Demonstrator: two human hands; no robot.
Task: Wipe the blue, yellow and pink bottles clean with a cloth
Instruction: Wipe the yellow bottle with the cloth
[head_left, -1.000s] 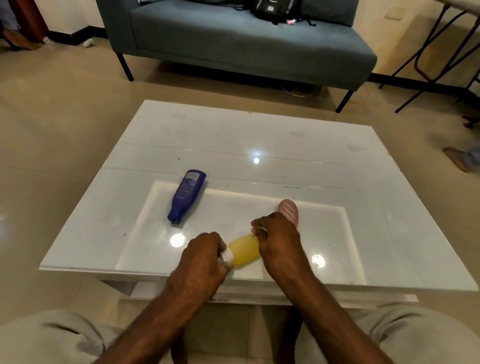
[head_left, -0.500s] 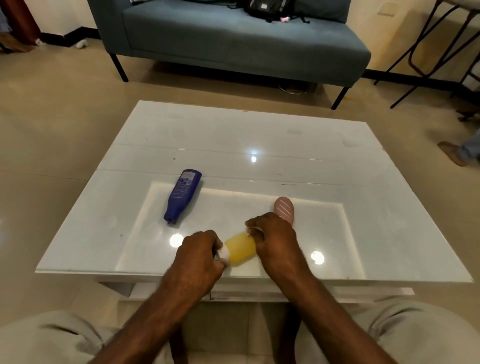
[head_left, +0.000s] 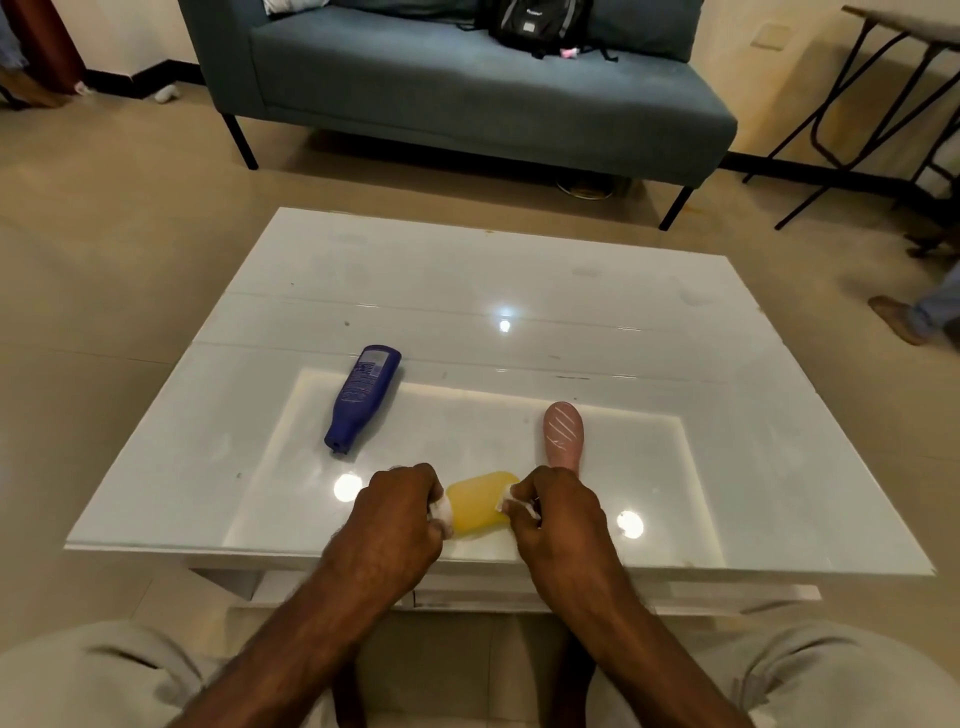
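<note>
Head-worn view, forward-down, over table (head_left: 519, 270)

On the table (head_left: 519, 270) before us, three bottles lie near its closer edge. Our hands flank the middle bottle (head_left: 480, 501): left hand (head_left: 400, 512) at its 9 o'clock, right hand (head_left: 563, 512) at 3. A second bottle (head_left: 362, 397) lies at 11 o'clock, well apart. The third bottle (head_left: 563, 434) lies at 1 o'clock, seemingly touching our right hand. A sofa (head_left: 467, 93) stands beyond the table at 12.
</note>
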